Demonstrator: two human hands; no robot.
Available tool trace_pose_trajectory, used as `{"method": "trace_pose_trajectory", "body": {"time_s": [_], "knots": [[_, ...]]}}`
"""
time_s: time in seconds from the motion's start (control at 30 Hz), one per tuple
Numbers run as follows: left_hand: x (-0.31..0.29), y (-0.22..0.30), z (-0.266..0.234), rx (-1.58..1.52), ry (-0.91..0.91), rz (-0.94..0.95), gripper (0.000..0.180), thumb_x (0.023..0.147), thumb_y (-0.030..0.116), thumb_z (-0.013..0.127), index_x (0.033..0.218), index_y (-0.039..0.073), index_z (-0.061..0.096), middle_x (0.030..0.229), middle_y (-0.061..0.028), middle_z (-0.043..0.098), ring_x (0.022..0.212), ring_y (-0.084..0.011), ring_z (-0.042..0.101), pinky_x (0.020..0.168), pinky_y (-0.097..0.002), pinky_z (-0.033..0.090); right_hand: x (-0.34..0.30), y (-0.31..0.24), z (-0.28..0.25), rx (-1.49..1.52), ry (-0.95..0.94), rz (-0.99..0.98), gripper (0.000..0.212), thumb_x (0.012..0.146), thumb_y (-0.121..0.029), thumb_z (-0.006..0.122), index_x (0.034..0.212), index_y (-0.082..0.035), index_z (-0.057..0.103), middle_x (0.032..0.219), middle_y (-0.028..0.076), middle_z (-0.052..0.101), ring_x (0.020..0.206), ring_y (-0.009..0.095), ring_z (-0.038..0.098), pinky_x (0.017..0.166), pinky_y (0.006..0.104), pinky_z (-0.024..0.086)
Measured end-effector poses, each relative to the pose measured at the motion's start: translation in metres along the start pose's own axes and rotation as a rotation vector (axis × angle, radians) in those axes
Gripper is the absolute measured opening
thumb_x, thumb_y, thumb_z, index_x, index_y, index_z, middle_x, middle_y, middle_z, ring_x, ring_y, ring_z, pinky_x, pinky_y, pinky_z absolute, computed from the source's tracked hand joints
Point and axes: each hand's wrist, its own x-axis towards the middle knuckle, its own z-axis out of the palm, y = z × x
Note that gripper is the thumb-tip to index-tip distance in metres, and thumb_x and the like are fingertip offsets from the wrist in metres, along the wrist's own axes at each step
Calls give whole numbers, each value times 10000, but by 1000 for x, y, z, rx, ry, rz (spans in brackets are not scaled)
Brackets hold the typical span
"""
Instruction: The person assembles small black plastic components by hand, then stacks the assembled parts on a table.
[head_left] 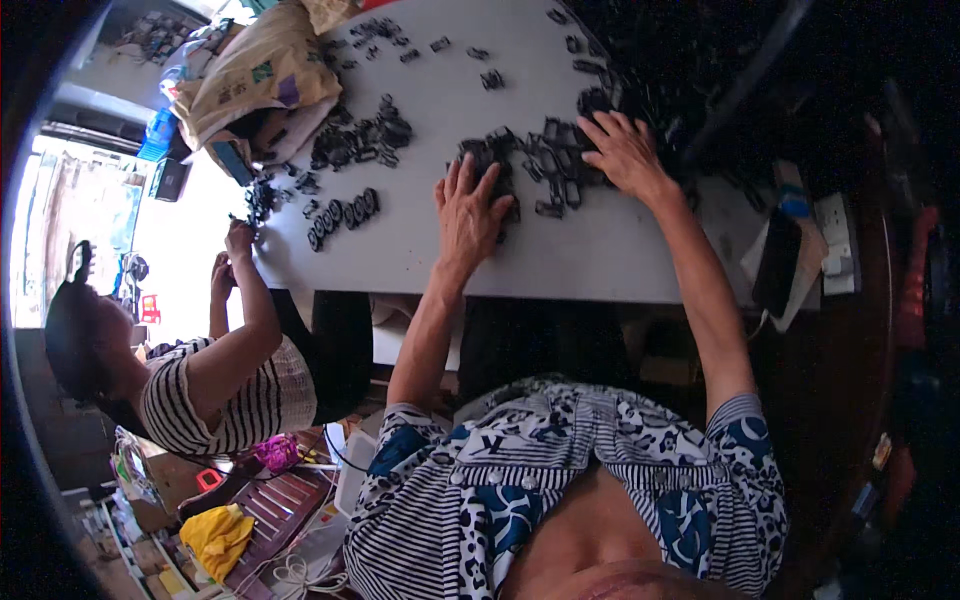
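Small black plastic parts (555, 165) lie in a loose cluster on the white table (420, 245) in front of me. My left hand (468, 212) rests on the left side of this cluster, its fingers spread over several parts. At the cluster's right side my right hand (628, 155) lies palm down, fingers apart, fingertips touching the parts near a larger dark heap. Neither hand has closed round anything. Left of my hands a short row of similar black parts (343, 218) stands lined up. What exactly the parts are I cannot make out.
A co-worker (220, 390) in a striped top sits at the left, hands at the table edge. A big woven sack (265, 75) stands at the far left. More black parts (362, 138) lie beside it. At the right edge are a phone (777, 262) and a power strip (838, 245).
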Motion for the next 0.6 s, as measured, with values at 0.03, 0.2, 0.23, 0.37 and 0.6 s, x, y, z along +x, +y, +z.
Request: {"method": "trace_pose_trajectory", "body": {"time_s": [0.03,0.2,0.23,0.37,0.6], "knots": [[3,-1,4,-11,-13,1,462,889,320,594,1304,120,558,1449,-207,389,1353,-404,315,1098,-504,206,4,0,-1,23,6,-36,521,963,-349,512,1436,-170,388,1482,113,348,1357,305,318,1086,542,274],[20,-5,15,-84,5,89,445,873,278,616,1288,125,574,1450,-193,387,1351,-396,308,1093,-488,230,-4,4,-19,78,44,-136,508,949,-336,536,1403,-132,434,1427,115,422,1307,299,385,1076,493,278],[30,-6,17,-72,14,95,441,862,255,625,1280,123,577,1436,-198,399,1338,-398,323,1090,-484,241,-6,6,-23,11,94,-127,497,933,-316,563,1378,-120,464,1405,112,441,1287,297,400,1066,474,293],[23,18,18,-116,230,123,404,768,104,702,1162,93,612,1249,-191,511,1160,-387,464,984,-488,392,-26,-13,-41,111,254,-154,360,824,-142,688,1163,-55,609,1149,116,558,1092,284,519,930,412,425],[-18,38,16,-19,93,49,341,774,109,657,1114,87,631,1193,-143,517,1079,-333,477,908,-420,407,-41,-65,-2,136,323,-362,138,727,-48,713,795,-16,598,870,104,532,899,284,581,719,401,514]]}}
